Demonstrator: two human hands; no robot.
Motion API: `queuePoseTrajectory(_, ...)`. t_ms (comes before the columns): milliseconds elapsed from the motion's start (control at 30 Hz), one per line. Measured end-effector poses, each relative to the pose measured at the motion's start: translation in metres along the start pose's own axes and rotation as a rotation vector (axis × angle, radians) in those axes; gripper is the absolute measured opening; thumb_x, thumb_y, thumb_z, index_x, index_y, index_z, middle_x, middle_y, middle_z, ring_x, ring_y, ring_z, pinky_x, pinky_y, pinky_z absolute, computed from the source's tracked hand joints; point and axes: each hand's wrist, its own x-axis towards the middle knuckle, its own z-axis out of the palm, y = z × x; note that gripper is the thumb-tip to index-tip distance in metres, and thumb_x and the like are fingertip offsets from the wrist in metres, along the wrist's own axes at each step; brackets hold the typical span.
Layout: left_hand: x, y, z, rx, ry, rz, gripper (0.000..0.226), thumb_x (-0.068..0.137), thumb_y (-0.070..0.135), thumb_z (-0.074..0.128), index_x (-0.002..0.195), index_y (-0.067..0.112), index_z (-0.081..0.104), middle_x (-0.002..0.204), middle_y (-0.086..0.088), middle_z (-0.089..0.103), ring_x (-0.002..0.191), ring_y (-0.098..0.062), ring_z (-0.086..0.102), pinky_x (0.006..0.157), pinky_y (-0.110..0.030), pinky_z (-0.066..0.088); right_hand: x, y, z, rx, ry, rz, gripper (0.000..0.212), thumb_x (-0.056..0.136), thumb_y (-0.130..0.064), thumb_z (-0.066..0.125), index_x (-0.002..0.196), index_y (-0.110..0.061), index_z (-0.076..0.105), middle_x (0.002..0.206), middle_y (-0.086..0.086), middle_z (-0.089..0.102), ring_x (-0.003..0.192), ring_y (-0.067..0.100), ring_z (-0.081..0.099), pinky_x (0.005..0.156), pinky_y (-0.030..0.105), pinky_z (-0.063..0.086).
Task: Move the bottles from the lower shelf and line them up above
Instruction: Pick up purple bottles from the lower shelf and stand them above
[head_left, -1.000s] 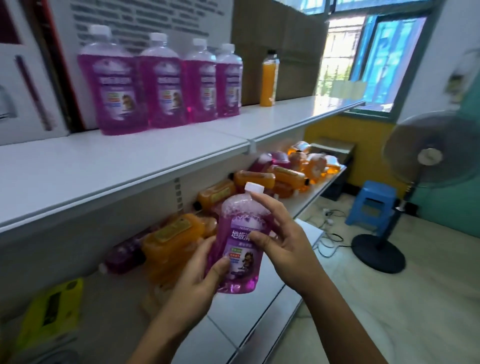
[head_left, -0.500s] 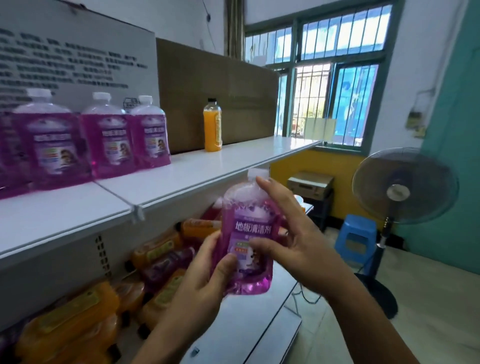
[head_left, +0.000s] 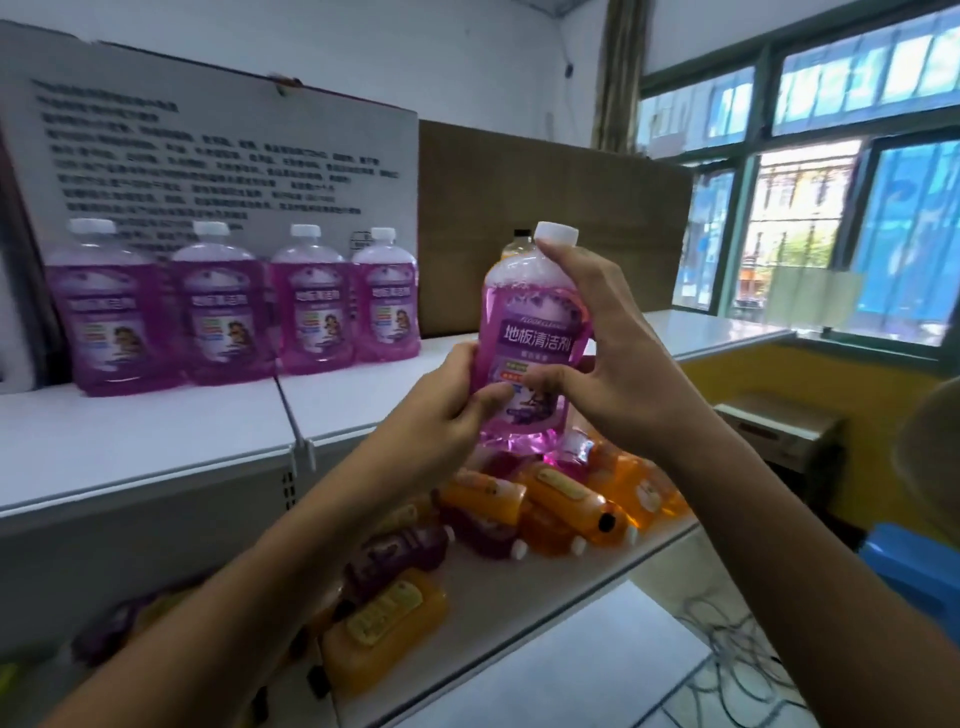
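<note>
I hold a purple bottle (head_left: 532, 317) with a white cap upright in both hands, at the height of the upper shelf (head_left: 156, 436) and in front of its edge. My left hand (head_left: 447, 410) grips its lower left side. My right hand (head_left: 613, 353) wraps its right side, fingertips near the cap. Several matching purple bottles (head_left: 228, 306) stand in a row on the upper shelf against the back board. On the lower shelf (head_left: 524, 597) lies a heap of orange bottles (head_left: 566, 499) and dark purple ones (head_left: 395, 556) on their sides.
An orange bottle (head_left: 519, 241) stands on the upper shelf, mostly hidden behind the held one. A brown cardboard sheet (head_left: 550, 208) and a printed board (head_left: 218, 150) lean at the back. To the right are a window (head_left: 810, 208), a blue stool (head_left: 914, 571) and cables on the floor (head_left: 737, 670).
Both hands have lifted the purple bottle from the lower shelf's level up to the upper shelf's height. The view has swung upward and left along the shelf.
</note>
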Motion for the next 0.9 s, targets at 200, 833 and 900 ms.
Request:
queuePoseTrajectory(200,0.036,-0.015,-0.016,0.168,0.102,-0.097,0.027,0.096,0.024,0.060,0.120,0.017,0.052,0.097,0.012,0.064,0.088,-0.001,0.064,0.071,-0.023,0.053,0.043,0.031,0.017,-0.119,-0.033,0.004,0.092,0.081,0.000,0.078,0.150,-0.034,0.029,0.150,0.001,0.028,0.123,0.007,0.045,0.089,0.022,0.058)
queuePoseTrajectory(833,0.068,-0.061,-0.012,0.785,-0.072,-0.380,0.024,0.104,0.028,0.036,0.097,0.014,0.054,0.110,-0.007,0.064,0.087,-0.018,0.051,0.075,-0.031,0.035,0.159,0.141,0.082,-0.304,-0.265,0.150,0.104,0.081,0.012,0.069,0.150,-0.047,0.017,0.160,-0.001,0.006,0.096,0.017,0.049,0.064,0.015,0.046)
queuePoseTrajectory(900,0.068,-0.059,-0.011,0.796,-0.073,-0.377,0.021,0.104,0.028,0.035,0.091,0.017,0.047,0.107,-0.008,0.062,0.085,-0.019,0.049,0.073,-0.032,0.034,0.165,0.148,0.087,-0.294,-0.267,0.159,0.105,0.082,0.013,0.068,0.150,-0.048,0.015,0.160,-0.001,0.004,0.098,0.017,0.049,0.065,0.016,0.047)
